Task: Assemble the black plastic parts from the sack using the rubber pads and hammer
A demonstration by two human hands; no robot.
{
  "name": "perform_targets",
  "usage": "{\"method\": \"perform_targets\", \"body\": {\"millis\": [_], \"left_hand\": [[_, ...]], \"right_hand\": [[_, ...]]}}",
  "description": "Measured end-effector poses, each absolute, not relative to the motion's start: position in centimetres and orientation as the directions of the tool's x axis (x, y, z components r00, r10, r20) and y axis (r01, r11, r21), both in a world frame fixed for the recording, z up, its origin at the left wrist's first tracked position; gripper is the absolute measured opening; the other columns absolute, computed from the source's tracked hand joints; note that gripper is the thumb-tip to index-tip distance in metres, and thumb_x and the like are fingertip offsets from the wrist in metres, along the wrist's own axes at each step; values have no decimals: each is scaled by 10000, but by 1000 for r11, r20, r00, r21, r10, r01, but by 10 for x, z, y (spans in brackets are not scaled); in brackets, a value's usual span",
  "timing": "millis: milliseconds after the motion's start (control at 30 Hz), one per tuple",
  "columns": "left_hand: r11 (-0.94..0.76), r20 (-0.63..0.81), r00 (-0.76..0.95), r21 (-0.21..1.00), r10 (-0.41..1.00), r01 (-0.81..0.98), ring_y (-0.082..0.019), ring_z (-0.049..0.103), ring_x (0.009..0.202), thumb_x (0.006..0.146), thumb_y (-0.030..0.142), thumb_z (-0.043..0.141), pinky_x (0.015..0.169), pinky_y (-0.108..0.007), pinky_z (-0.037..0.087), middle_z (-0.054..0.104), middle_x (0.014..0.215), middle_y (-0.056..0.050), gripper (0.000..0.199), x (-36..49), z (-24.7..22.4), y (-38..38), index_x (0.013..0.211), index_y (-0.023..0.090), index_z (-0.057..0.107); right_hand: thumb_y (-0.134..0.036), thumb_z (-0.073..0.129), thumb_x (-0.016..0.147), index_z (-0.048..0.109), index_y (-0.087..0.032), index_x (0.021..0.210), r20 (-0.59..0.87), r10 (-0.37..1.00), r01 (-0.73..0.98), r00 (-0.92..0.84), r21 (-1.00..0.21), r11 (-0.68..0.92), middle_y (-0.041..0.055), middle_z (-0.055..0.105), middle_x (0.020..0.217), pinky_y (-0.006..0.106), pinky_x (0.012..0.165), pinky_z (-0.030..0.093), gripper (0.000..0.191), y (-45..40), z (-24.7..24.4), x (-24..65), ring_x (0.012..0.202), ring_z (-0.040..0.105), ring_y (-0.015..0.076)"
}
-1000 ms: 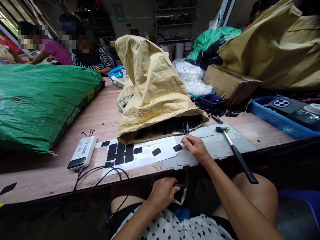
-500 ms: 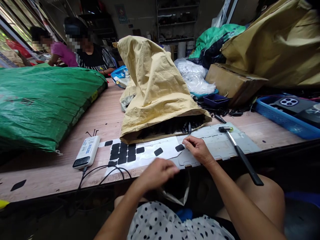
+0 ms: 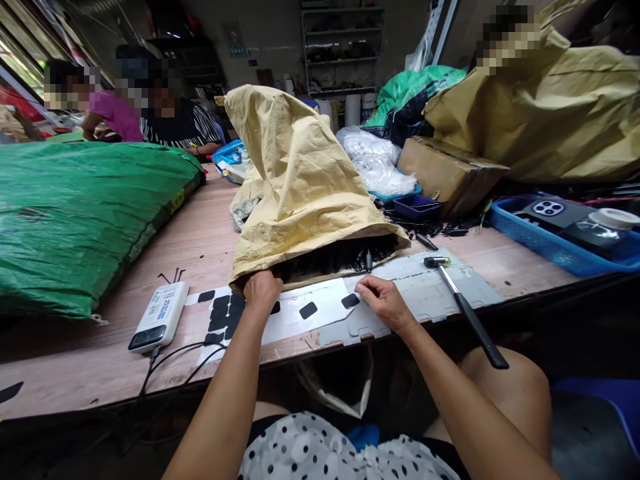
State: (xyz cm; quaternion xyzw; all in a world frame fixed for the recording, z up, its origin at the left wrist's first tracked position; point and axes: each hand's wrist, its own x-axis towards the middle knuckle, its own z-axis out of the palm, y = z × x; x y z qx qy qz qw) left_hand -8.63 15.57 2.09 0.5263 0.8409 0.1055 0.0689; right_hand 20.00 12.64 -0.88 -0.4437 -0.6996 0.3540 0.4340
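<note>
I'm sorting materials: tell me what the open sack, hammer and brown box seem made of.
Sack: probably matte paper, stiffly creased.
Hammer: shaft likely metal, brightly shiny; handle dull black, perhaps rubber or plastic.
Box: apparently matte cardboard, brown and flat-sided.

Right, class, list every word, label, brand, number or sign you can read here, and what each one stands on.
None reads with certainty.
White device: blue printed characters, too blurred to quote.
Green sack: faint printed marks, illegible.
Wall poster: too small and dim to read.
White bucket at the back: bluish marks, too small.
</note>
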Motion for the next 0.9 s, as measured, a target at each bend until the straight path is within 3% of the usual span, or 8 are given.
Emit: {"method": "perform_targets", "body": {"millis": [167, 333, 400, 500, 567, 667, 800, 900], "left_hand": [[327, -27, -328, 192, 944, 925, -362, 707, 993, 912, 314, 507, 813, -431, 534, 733, 1047, -218, 310, -53, 20, 148, 1033, 139, 732], [283, 110, -306, 181, 946, 942, -366, 648, 1048, 930, 348, 519, 889, -465, 477, 714, 1071, -189, 307, -50, 24, 134, 1055, 135, 702], [252, 230, -299, 213, 926, 944, -366, 599, 1082, 936, 378, 538, 915, -476, 443, 702, 1080, -166, 307, -56, 25, 124, 1074, 152, 693], [54, 333, -180, 355, 926, 933, -300, 563, 1029, 913, 365, 608, 888, -409, 429, 690, 1017, -100, 221, -56, 23, 108, 1028, 197, 694], [-126, 304, -17, 444, 953, 887, -251, 555, 958, 877, 326, 671, 860, -365, 423, 680, 956, -61, 153, -46, 18, 100, 979, 214, 698], [-255, 220, 159, 534, 962, 806, -230, 544, 942, 834, 293, 729, 862, -350, 410, 675, 939, -35, 131, -26, 7, 96, 945, 226, 707], [-243, 182, 166, 591, 969, 769, -240, 538, 980, 826, 305, 746, 877, -359, 399, 674, 957, -32, 158, -15, -3, 97, 964, 233, 718], [-257, 189, 177, 605, 966, 754, -237, 538, 974, 828, 323, 745, 879, -361, 390, 676, 940, -24, 162, -18, -4, 97, 968, 244, 725]], "right_hand": [[-394, 557, 931, 634, -193, 761, 335, 914, 343, -227, -851, 397, 0, 565, 676, 272, 612, 408, 275, 126, -12, 198, 632, 491, 140], [-353, 535, 939, 636, -203, 826, 580, 814, 539, -26, -678, 500, 53, 636, 783, 317, 709, 463, 213, 115, -1, 219, 714, 546, 181], [-356, 541, 923, 660, -196, 911, 636, 767, 719, 91, -574, 391, 76, 647, 823, 348, 756, 464, 200, 111, 5, 244, 756, 550, 207], [-384, 558, 877, 679, -179, 1113, 608, 730, 898, 311, -440, -16, 131, 641, 964, 432, 847, 448, 335, 109, 8, 292, 910, 574, 285], [-465, 601, 828, 713, -199, 1110, 485, 770, 900, 414, -346, -266, 171, 616, 1033, 476, 801, 447, 404, 110, 4, 323, 952, 568, 342], [-514, 580, 822, 723, -196, 1048, 239, 866, 889, 440, -251, -382, 180, 618, 976, 465, 700, 455, 416, 113, -8, 354, 857, 589, 340], [-413, 496, 862, 654, -176, 943, 203, 894, 897, 400, -290, -335, 165, 639, 945, 420, 680, 458, 296, 110, -19, 359, 788, 603, 291], [-427, 532, 839, 596, -195, 930, 274, 878, 853, 392, -465, -236, 121, 648, 880, 386, 689, 466, 257, 97, -13, 334, 772, 607, 265]]}}
